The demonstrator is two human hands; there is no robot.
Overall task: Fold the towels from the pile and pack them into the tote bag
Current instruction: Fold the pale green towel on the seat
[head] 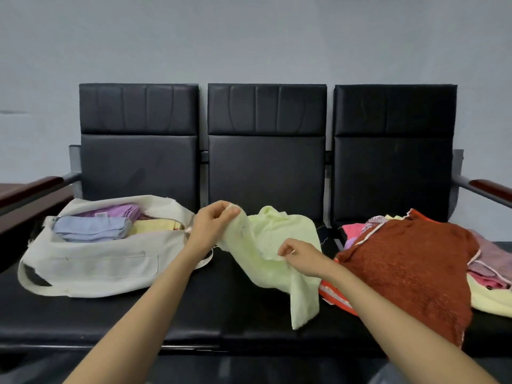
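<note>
Centre of the frame: a pale green towel (273, 253) is lifted over the black bench (110, 314), one end drooping toward the lower middle. The left hand (210, 225) pinches the towel's upper edge between thumb and curled fingers; the right hand (300, 257) pinches a fold lower down, just right of centre.

At left the cream tote (91, 267) lies open on the seat — inside it, folded towels: purple (116, 210), blue (91, 230) and yellow (155, 225).

At right sits the pile (484, 261), topped by a rust-red towel (410, 270) that hangs over the seat's front edge — pink and yellow cloth shows beneath it.
</note>
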